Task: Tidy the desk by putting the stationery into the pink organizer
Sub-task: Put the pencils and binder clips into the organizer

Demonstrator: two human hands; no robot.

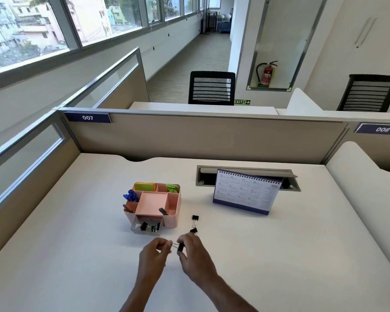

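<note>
Your two hands meet low over the near middle of the desk (279,244), just in front of the organizer (154,203). Your right hand (193,255) pinches a black binder clip (180,247) between thumb and fingertips, its body held just above the desktop. Your left hand (153,255) closes its thumb and forefinger on the clip's wire handles, which stick out leftward from the black body. So both hands grip the same clip, one at each end.

Two more clips lie loose on the desk to the right of the organizer. One (193,231) sits just beyond your right knuckles, nearly touching them; the far one (195,217) lies a little farther back, apart from it and near the organizer's right front corner.

The organizer stands left of centre, its small drawer (146,228) pulled out toward you with several black clips inside. Blue pens (131,196) stand in its left compartment, sticky notes (145,186) fill the far left one, and green clips (172,188) sit in the far right one. A dark item leans in the right compartment and another in the near left one; what they are you cannot tell. The wide centre tray looks bare.

A calendar (245,192) stands to the right, well apart from the organizer, in front of an open cable hatch (245,171).
</note>
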